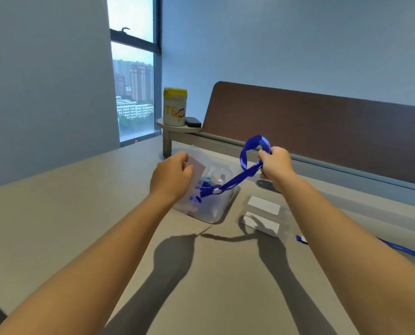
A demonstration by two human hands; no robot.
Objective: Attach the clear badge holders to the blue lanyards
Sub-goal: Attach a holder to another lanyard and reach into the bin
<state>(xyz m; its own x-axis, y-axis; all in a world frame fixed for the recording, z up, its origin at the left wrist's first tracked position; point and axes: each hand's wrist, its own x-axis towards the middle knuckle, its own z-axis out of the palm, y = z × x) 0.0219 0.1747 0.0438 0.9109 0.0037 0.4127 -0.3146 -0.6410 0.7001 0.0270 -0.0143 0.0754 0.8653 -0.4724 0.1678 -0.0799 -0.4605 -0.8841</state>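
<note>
Both bare arms reach forward over the pale counter [56, 213]. The right hand [275, 166] is raised above the surface, its grip pinched on a blue lanyard [243, 163] — the strap loops up and over the fingers, crosses itself just beside the thumb, and then runs down and to the left into a clear plastic tub [207, 201], where its lower end shows a small white piece among other blue straps. The left hand [170, 177] hovers over the near left rim of that tub, fingers curled round a clear badge holder [196, 166] with a white card inside, held tilted above the tub's contents. The tub also holds some small coloured items too blurred to name. To the right of the tub, flat on the counter, lie two more clear badge holders [263, 215] with white inserts, one beside the other and close together. Farther right, partly hidden by the right forearm, a second blue lanyard [404, 251] stretches across the counter toward the frame edge. At the far end a small rounded shelf [167, 125] carries a white canister with a yellow lid [175, 106] and, touching or just beside it, a small dark case [193, 121]. A brown panel [310, 122] rises behind — beyond it, a window [134, 81] shows city buildings.
</note>
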